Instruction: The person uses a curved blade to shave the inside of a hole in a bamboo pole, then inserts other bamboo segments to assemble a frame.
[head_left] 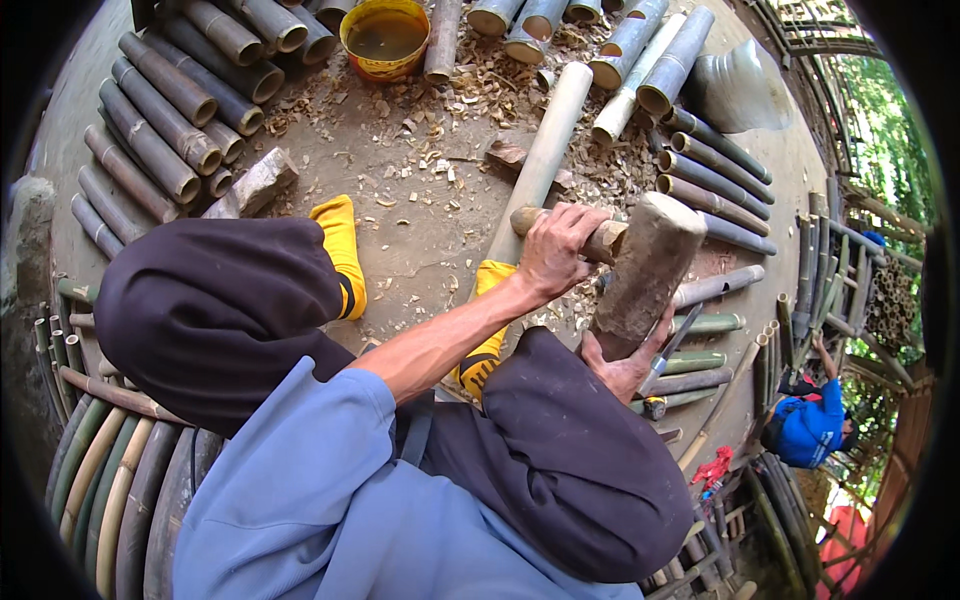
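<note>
My left hand (560, 250) is closed around the short handle of a wooden mallet (650, 275). The mallet's thick, round head stands tilted above my right knee. My right hand (632, 372) grips the lower end of that head, fingers curled against it; my right forearm is hidden behind the knee. Close to the right hand lies a long-bladed knife (672, 348), resting over cut bamboo pieces. A pale, scraped bamboo pole (545, 150) runs away from my yellow-covered right foot (490, 320) across the ground.
Dark bamboo tubes (165, 140) lie stacked at the far left, with more bamboo tubes (715, 180) at the right. A yellow bucket (386, 42) of brownish liquid stands beyond wood chips (440, 165). A stone block (262, 182) sits near my left foot. A person in blue (808, 428) works at far right.
</note>
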